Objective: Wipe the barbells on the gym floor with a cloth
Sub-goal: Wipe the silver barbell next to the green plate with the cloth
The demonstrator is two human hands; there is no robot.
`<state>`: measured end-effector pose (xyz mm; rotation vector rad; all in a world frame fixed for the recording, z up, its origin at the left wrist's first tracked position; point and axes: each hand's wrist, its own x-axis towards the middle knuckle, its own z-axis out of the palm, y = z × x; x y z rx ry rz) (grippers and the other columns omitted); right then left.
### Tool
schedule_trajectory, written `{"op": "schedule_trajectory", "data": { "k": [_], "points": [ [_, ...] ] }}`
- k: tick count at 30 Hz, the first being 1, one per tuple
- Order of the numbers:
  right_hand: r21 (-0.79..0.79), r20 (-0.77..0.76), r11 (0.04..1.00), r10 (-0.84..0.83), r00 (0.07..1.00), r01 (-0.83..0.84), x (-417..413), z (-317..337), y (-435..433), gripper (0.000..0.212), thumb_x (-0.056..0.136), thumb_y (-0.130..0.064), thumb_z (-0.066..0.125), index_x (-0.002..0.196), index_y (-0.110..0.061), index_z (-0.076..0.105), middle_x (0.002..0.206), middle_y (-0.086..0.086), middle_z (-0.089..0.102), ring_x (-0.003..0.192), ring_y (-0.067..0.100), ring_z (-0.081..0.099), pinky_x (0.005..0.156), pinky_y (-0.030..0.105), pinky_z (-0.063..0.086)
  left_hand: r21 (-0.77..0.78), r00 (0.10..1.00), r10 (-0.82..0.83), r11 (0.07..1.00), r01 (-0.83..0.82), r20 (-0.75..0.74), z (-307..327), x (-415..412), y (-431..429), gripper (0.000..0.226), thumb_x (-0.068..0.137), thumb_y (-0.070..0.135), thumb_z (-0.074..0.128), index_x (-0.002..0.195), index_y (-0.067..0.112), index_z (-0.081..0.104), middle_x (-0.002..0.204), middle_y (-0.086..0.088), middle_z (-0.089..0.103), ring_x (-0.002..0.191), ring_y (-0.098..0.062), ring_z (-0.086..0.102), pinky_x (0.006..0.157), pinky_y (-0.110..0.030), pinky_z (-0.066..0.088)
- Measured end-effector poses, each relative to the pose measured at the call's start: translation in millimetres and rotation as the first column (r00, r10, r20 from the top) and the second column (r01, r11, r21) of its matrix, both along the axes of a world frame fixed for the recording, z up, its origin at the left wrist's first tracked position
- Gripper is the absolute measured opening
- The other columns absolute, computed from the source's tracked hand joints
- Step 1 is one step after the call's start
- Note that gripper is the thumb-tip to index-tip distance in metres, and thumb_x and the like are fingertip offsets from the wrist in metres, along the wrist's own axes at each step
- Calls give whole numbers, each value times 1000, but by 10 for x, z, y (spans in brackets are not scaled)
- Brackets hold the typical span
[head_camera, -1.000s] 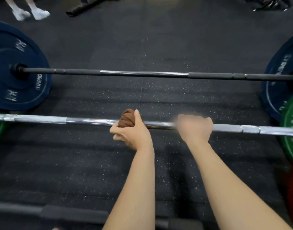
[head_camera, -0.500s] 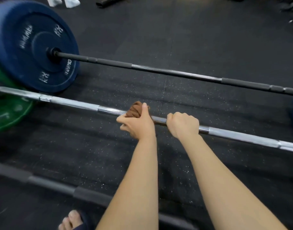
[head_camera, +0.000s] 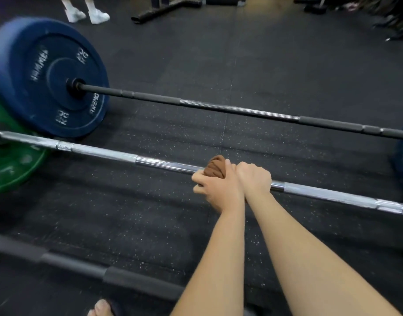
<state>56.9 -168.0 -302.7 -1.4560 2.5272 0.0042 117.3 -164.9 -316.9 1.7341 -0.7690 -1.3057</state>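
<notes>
Gripping brown cloth [head_camera: 215, 168] round silver barbell [head_camera: 104, 153], left hand [head_camera: 218, 192]

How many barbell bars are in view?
3. A black bar carrying a blue round plate lies farthest; a chrome silver bar with the brown cloth on it lies in the middle; a blurred dark grey bar lies nearest, lower left. Others may be out of frame.

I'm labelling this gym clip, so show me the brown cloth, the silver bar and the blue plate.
brown cloth [head_camera: 215, 167], head view, on the bunched fabric above the bar.
silver bar [head_camera: 104, 153], head view, on the bare shaft left of the cloth.
blue plate [head_camera: 47, 71], head view, on its flat face.
</notes>
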Motion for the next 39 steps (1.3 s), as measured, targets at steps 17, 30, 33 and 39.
{"op": "schedule_trajectory", "data": {
  "k": [17,30,33,39],
  "points": [
    [-28,-25,997,75,997,-75,-262,-158,20,26,93,-12,27,94,-16,53,79,2,51,64,25,48,53,32,28,-77,980,68,996,-54,188,32,329,-365,58,89,45,75,120,25,31,126,-10,36,90,-32,59,73,-40,46],
    [-176,32,978,-106,994,110,-238,-238,12,48,99,-41,29,63,-17,51,63,1,50,65,29,52,62,34,33,-56,992,-53,997,60,114,-32,-65,15,55,90,48,72,113,26,28,119,-6,32,85,-28,58,82,-45,55],
    [-191,43,974,-112,993,118,-227,-229,25,51,100,-44,30,60,-20,49,62,1,50,65,28,51,63,34,34,-35,998,-37,999,39,50,-40,-110,24,56,89,49,74,113,26,29,120,-5,35,80,-20,56,84,-47,57],
    [-235,-17,968,-90,996,84,-216,-259,56,47,97,-31,31,59,-14,54,58,2,54,51,22,43,52,29,26,-54,991,128,991,-126,35,10,261,-358,57,89,39,78,112,24,28,123,-5,34,85,-27,54,84,-44,53]
  ]
}}
